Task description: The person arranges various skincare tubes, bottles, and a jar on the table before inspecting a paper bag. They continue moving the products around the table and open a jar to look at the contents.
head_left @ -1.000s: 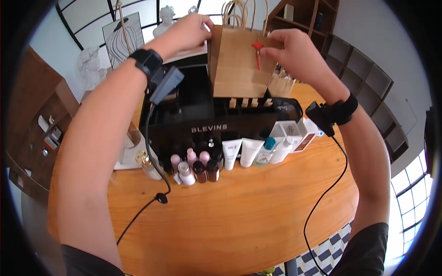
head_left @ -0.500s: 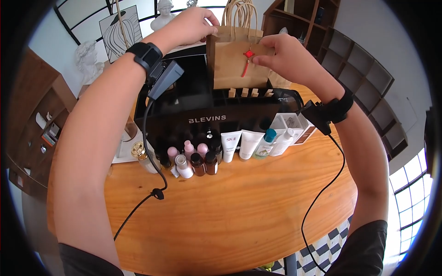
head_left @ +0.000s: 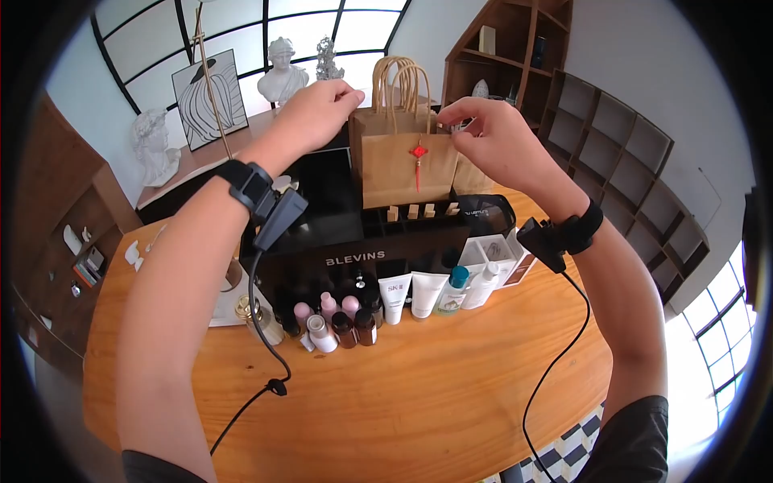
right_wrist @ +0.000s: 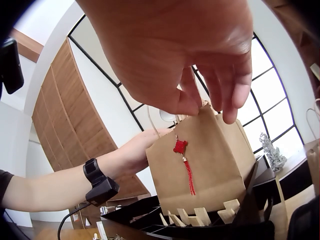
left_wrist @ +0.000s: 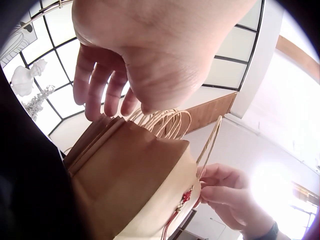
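Several brown paper bags (head_left: 407, 169) with twisted cord handles (head_left: 400, 80) stand one behind another in the rear of a black display stand (head_left: 302, 262) lettered "BLEVINS". A red knot tassel (head_left: 418, 153) hangs on the front bag. My right hand (head_left: 498, 143) pinches that bag's upper right corner, thumb in front and fingers behind, as the right wrist view shows. My left hand (head_left: 318, 117) is at the upper left corner of the bags. In the left wrist view its fingers (left_wrist: 100, 95) hang loosely over their top edges, the thumb apart from them.
Small wooden clips (head_left: 413, 211) stand in a row before the bags. Bottles (head_left: 322, 334), white tubes (head_left: 394, 298) and a clear organizer (head_left: 491, 258) line the stand's front on the wooden table (head_left: 386, 402). Cables hang from both wrist cameras. White busts (head_left: 282, 76) stand behind.
With my right hand on its corner, the front bag has come down and left relative to the stand, against the other bags. The head view has tilted upward. My left hand stays near the left corner.
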Demonstrator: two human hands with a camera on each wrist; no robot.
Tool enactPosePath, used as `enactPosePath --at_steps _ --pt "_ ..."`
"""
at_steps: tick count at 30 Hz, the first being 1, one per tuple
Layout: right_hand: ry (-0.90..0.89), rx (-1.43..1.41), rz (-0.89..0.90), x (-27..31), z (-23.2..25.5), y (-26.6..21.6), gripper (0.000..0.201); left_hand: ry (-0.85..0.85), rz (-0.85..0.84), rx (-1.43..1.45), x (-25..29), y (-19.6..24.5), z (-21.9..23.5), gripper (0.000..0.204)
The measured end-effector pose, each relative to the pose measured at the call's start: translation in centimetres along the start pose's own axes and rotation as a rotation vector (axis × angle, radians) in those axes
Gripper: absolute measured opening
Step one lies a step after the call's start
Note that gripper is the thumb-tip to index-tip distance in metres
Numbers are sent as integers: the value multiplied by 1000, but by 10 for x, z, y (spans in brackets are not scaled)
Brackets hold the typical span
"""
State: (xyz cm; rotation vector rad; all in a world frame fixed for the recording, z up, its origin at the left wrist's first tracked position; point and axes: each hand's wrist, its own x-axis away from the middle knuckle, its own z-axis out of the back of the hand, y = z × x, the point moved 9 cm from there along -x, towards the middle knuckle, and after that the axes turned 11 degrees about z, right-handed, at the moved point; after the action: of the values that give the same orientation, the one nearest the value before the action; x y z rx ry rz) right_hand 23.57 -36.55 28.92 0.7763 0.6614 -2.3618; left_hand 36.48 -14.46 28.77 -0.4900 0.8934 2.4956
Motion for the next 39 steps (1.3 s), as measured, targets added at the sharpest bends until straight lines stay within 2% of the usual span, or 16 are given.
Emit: enactPosePath --at_steps 6,10,12,14,16,17,19,20,22,24,26,28,30,32,33,39 --pt "131 -133 -127 9 6 41 42 38 124 19 13 -17 1 44" --pt "44 -175 -233 20 -11 70 44 -111 136 -103 23 -26 -11 42" --pt "-77 -70 -184 23 -25 73 41 -164 166 -63 29 -31 -17 38" --pt "-82 -24 -147 24 -27 63 36 -126 170 -57 35 -27 -12 40" --pt "1 -12 -118 25 -17 51 40 86 -37 -25 47 -1 12 47" --pt "4 -12 -124 24 -14 52 40 80 -41 -26 51 9 19 47" --pt "73 -9 58 11 0 38 43 -105 -92 -107 59 32 19 56" --pt "74 -9 56 6 6 36 43 -106 -93 -107 59 38 24 56" --pt "-49 109 193 -7 10 16 47 -318 -161 -231 59 50 14 59" --pt "-128 92 191 -20 13 10 53 -383 -182 -316 52 60 15 60" --pt "-437 95 142 -27 -6 12 58 -453 -199 -402 50 74 13 61" --pt "-516 96 160 -34 -8 -3 59 -662 -66 -504 52 76 0 63" --pt "-677 126 0 -36 -19 -5 57 -664 -23 -555 43 77 -6 56" --pt "-703 252 46 -37 -22 -11 55 -758 85 -626 45 71 -11 50" --pt "-726 376 87 -38 -24 -13 53 -719 82 -664 44 73 -9 35" --pt "-713 506 102 -34 -21 10 38 -656 73 -740 45 65 -3 19"
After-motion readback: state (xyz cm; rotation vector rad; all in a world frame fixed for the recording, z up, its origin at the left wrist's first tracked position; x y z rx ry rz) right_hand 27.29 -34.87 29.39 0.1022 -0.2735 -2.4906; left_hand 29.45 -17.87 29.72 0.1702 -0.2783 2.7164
